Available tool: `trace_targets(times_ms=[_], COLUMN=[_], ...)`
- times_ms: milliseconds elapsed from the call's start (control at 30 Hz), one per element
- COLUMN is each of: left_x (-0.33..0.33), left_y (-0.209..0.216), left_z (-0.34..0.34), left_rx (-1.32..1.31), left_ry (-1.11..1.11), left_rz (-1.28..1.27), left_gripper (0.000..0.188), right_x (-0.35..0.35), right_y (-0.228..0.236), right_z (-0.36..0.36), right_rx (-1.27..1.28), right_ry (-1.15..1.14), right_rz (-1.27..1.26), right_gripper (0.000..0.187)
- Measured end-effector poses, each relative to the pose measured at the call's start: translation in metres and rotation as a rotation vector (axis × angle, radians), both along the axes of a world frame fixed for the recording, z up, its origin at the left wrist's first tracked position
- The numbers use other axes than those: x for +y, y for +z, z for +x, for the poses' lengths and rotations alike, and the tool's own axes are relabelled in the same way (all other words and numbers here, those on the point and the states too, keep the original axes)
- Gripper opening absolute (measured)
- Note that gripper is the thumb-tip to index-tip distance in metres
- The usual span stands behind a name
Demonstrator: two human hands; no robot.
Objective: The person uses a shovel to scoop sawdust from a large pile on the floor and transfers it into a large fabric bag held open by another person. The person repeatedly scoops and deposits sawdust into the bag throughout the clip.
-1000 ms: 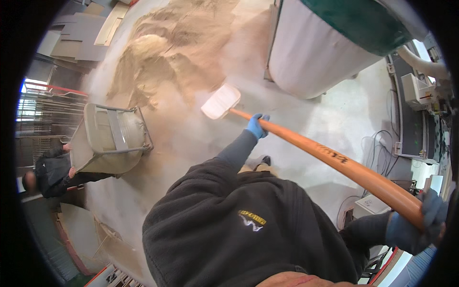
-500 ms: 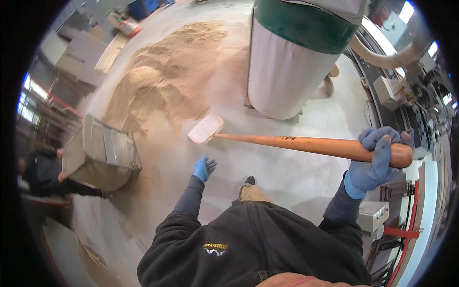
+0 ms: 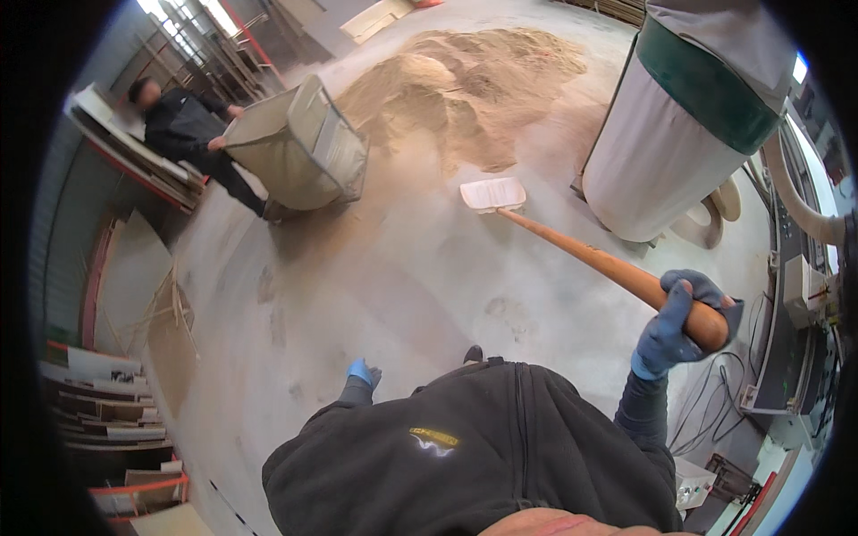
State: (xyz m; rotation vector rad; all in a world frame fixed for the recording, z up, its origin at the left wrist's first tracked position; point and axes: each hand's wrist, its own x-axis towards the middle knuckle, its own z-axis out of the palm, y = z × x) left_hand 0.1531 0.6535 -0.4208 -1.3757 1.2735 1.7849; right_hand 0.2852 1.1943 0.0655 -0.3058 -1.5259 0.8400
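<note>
My right hand [image 3: 666, 335], in a blue and grey glove, is wrapped round the wooden handle of a shovel [image 3: 599, 262], close to the handle's end. The handle slants away to the left. At its far end the pale shovel blade [image 3: 493, 193] is at the floor, in front of a large heap of sawdust [image 3: 527, 76]. Low by my left side hangs my left hand [image 3: 364, 372], gloved in blue, holding nothing. It is small in the picture, but its fingers look loosely apart.
A person in dark clothes [image 3: 183, 125] at the left grips a tilted fabric-sided bin [image 3: 290, 147]. A tall white bag with a green band [image 3: 661, 134] stands at the right, near a hose [image 3: 795, 201] and machinery. Stacked boards [image 3: 112, 406] line the lower left; cables [image 3: 715, 406] lie at right.
The view has swung left, shifting the heap, bin and bag rightward. My left hand has dropped closer to my body. My right hand keeps its hold on the shovel, whose handle now slants more steeply.
</note>
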Motion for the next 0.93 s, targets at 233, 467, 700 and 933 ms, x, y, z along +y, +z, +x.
trace_targets(times_ms=[233, 467, 700, 933], left_x=[0.098, 0.146, 0.101, -0.009], left_y=[0.047, 0.086, 0.102, 0.086], left_z=[0.116, 0.190, 0.234, 0.254], left_rx=[0.088, 0.129, 0.108, 0.143], left_ry=[-0.139, -0.488, -0.491, -0.425], left_rz=[0.054, 0.046, -0.071, 0.001], left_gripper=[0.065, 0.060, 0.061, 0.067], right_x=[0.017, 0.014, -0.012, -0.074], right_y=[-0.054, -0.095, -0.123, -0.143], right_z=[0.076, 0.131, 0.170, 0.185], right_rx=[0.022, 0.062, 0.080, -0.040], right_ry=[0.169, 0.164, 0.199, 0.092], right_rz=[0.178, 0.180, 0.134, 0.199], right_gripper=[0.047, 0.052, 0.049, 0.046])
